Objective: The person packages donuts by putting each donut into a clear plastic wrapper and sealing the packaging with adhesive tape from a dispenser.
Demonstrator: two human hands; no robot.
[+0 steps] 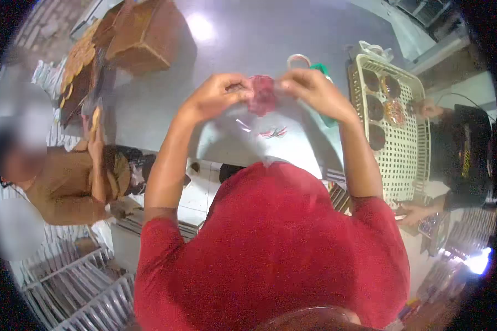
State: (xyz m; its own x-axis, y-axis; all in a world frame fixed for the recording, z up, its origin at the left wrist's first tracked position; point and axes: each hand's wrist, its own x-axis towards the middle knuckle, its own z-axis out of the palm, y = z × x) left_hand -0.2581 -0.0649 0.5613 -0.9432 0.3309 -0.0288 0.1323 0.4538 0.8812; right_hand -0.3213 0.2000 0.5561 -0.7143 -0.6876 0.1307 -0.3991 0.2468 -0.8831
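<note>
A small, crinkled red translucent packet (262,96) is held up between the two hands, above a grey table (243,47). Its near edge is pinched by the left hand (215,95), with thumb and fingers nearly closed. The right hand (317,92) is half curled beside the opposite edge; whether the packet is gripped there cannot be told. To the right of the right hand, a cream perforated plastic basket (397,165) is seen, in which five round, dark and brown-yellow items (376,108) are grouped toward the far end. Beyond the left hand, a brown cardboard box (143,41) is placed, its contents hidden.
</note>
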